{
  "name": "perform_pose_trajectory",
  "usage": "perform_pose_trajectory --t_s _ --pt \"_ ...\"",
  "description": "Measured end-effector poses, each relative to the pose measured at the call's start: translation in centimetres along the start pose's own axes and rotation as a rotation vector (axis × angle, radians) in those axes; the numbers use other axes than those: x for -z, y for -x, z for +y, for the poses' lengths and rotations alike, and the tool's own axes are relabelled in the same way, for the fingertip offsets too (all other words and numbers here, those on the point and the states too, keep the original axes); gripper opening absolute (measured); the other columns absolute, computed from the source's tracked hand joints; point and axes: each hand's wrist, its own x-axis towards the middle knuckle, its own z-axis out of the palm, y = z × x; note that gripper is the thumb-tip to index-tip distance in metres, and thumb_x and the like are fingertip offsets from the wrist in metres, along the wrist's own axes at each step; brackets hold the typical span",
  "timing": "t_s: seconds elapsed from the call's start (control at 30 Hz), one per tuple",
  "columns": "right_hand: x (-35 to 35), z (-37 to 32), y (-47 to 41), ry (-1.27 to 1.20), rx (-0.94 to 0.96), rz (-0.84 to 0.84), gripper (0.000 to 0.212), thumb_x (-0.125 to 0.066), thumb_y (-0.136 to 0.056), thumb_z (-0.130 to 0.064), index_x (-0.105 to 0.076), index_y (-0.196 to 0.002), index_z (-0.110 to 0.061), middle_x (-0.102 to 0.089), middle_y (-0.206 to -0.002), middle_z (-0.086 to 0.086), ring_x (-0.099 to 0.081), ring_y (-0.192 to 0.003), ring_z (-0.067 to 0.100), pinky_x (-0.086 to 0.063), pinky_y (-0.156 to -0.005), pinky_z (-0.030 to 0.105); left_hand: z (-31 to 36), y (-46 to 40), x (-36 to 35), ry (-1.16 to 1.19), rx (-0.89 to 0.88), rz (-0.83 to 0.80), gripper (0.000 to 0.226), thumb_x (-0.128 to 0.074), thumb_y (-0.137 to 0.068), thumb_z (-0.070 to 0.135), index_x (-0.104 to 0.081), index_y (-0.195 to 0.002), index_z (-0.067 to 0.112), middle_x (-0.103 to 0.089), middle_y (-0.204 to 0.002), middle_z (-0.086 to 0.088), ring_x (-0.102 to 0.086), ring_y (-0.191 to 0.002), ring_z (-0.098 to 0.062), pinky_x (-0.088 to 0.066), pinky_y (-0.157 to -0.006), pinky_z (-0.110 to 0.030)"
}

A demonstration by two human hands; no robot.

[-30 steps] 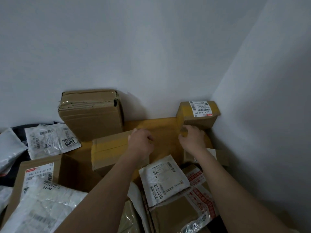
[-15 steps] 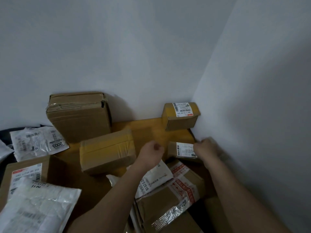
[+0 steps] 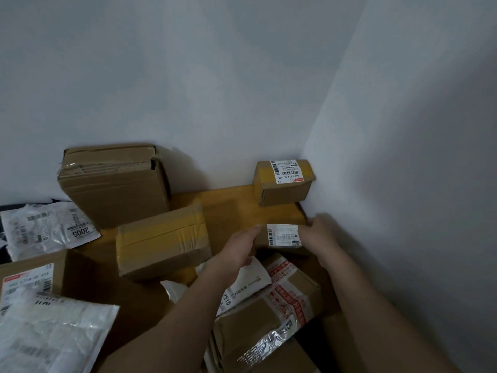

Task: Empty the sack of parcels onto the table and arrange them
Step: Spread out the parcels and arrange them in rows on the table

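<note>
tabletop (image 3: 231, 203), hands (image 3: 279, 238) gripping small box (image 3: 283, 236)

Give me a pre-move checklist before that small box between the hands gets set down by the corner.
1. Left hand on small box: ok, touching its left end.
2. Right hand on it: ok, gripping the right end.
3. Bare table ahead of the box: ok.
4. Corner box clear of the path: ok, apart.
5. Box underside supported: cannot tell.
</note>
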Motion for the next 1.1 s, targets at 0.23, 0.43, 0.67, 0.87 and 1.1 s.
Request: perform_pose_trajectory --t_s 0.23,0.43,0.67,0.87,1.1 --pt "0.8 -0.5 0.6 -0.057 0.156 0.077 0.014 -0.055 -0.094 -0.014 -0.062 -0.106 -0.012 -0.061 -0.083 -0.005 -0.052 -0.069 0.002 -0.038 -0.054 0.019 -0.1 -0.6 0.9 0.125 -0.027 0.086 0.044 -0.053 -0.093 0.045 -0.052 -0.130 0.020 -0.060 -0.119 -0.002 -0.061 -0.103 -0.020 -0.050 -0.091 -0.036" --pt "0.7 -0.5 0.4 -0.035 0.078 -0.007 0.033 -0.053 -0.094 -0.019 -0.058 -0.125 -0.012 -0.063 -0.092 -0.004 -0.061 -0.087 0.013 -0.052 -0.074 0.029 0.2 -0.5 1.0 0.110 0.010 0.063 0.040 -0.054 -0.093 0.045 -0.057 -0.124 0.021 -0.064 -0.115 -0.001 -0.063 -0.102 -0.021 -0.053 -0.084 -0.032" --pt "0.8 -0.3 0.4 -0.195 0.017 -0.012 0.035 -0.040 -0.101 -0.039 -0.053 -0.125 -0.018 -0.066 -0.104 0.003 -0.063 -0.102 0.022 -0.052 -0.092 0.042 0.2 -0.5 0.5 0.106 -0.034 0.101 0.034 -0.053 -0.095 0.038 -0.059 -0.122 0.018 -0.065 -0.112 -0.001 -0.060 -0.104 -0.021 -0.048 -0.097 -0.039" --pt "1.0 -0.3 0.4 -0.247 0.032 0.026 0.032 -0.040 -0.103 -0.033 -0.053 -0.124 -0.014 -0.065 -0.094 0.003 -0.063 -0.088 0.017 -0.053 -0.078 0.033 -0.2 -0.7 0.6 0.147 -0.037 0.119 0.036 -0.056 -0.094 0.037 -0.057 -0.124 0.017 -0.063 -0.117 -0.003 -0.059 -0.108 -0.022 -0.048 -0.098 -0.039" --pt "1.1 -0.7 0.6 -0.189 0.023 0.071 0.037 -0.037 -0.103 -0.035 -0.056 -0.123 -0.010 -0.066 -0.108 0.006 -0.061 -0.099 0.021 -0.052 -0.076 0.031 0.2 -0.5 1.0 0.227 -0.041 0.183 0.040 -0.047 -0.096 0.042 -0.055 -0.129 0.018 -0.066 -0.115 -0.005 -0.061 -0.105 -0.024 -0.049 -0.087 -0.035"
